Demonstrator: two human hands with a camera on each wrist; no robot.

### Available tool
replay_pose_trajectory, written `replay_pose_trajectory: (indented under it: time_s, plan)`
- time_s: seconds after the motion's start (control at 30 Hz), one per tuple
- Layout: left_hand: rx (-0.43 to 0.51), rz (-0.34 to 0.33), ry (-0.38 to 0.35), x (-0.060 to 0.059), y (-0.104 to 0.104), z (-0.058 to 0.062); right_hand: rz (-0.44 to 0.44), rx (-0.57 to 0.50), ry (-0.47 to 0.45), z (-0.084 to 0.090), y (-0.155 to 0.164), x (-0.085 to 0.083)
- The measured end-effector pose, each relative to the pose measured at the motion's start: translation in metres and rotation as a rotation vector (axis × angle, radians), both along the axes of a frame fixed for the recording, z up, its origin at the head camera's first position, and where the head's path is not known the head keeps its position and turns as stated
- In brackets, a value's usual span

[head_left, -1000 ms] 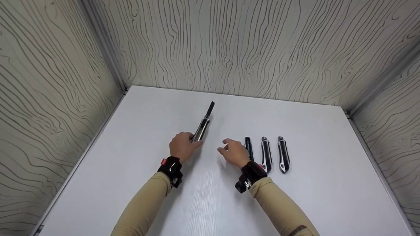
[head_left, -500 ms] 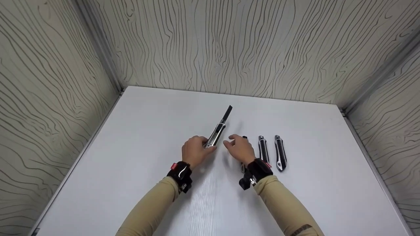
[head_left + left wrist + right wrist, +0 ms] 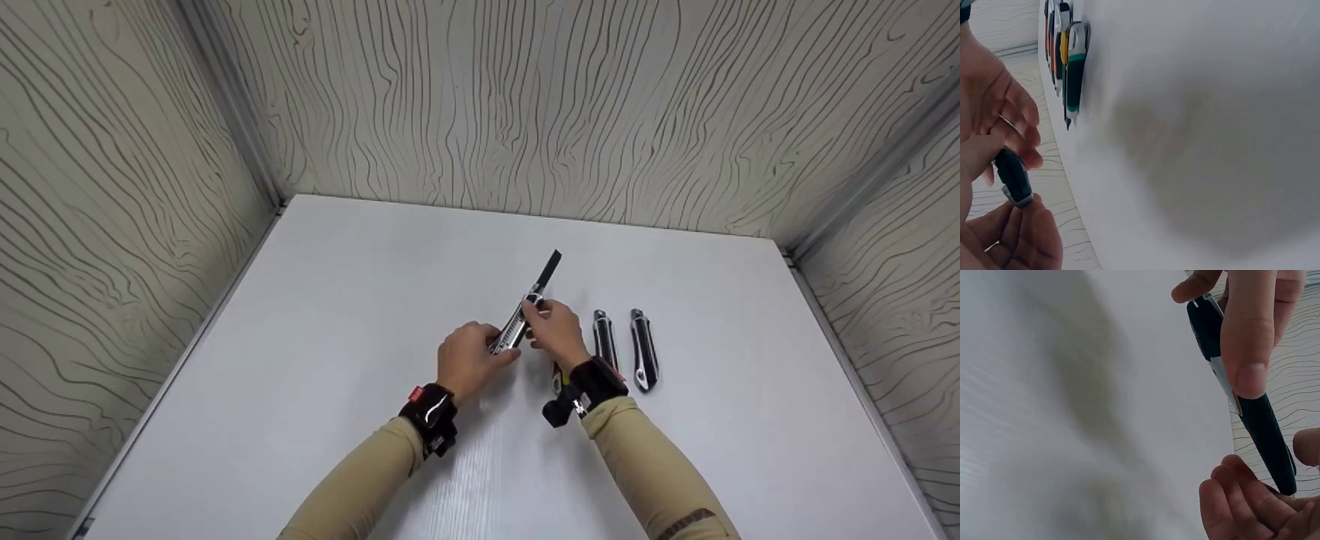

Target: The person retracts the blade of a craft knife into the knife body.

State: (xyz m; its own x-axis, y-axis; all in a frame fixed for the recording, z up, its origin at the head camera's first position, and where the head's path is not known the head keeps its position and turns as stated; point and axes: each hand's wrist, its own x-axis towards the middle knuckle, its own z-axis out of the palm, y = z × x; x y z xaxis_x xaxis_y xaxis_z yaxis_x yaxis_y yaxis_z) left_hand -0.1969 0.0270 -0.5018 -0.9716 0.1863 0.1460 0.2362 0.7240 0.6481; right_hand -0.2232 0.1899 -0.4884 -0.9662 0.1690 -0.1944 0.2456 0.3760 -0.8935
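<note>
Nearby, two closed knives [image 3: 625, 347] on white table [image 3: 300, 360], right of held knife [image 3: 525, 315]

Black-and-silver knife [image 3: 525, 315] over a white table [image 3: 315, 360], beige sleeves [image 3: 645, 472], black wristbands [image 3: 431, 416], cream walls [image 3: 525, 105] streaked with dark wavy grain lines.

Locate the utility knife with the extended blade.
In the head view, the utility knife is mid-table, held between left hand and right hand, left of the row of knives.
</note>
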Motion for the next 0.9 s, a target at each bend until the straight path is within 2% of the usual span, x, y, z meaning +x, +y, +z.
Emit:
replay_pose_trajectory:
  time_s: [0.17,0.47,0.7,0.83,0.9]
  plan:
    - [-0.008,0.002,0.005,0.005,0.003,-0.002,-0.059,-0.115,-0.001,-0.001,-0.002,0.0]
    - [-0.005,0.01,0.019,0.01,0.007,-0.007,-0.067,-0.195,-0.034,-0.003,-0.003,0.0]
    - [0.046,-0.03,-0.065,0.016,0.008,-0.007,-0.053,-0.217,-0.056,-0.005,-0.001,-0.001]
    - [0.137,-0.09,-0.125,0.017,0.007,-0.01,-0.012,-0.228,-0.055,-0.004,0.002,0.0]
    - [0.21,-0.114,-0.168,0.017,0.007,-0.013,0.018,-0.234,-0.054,-0.003,0.004,0.002]
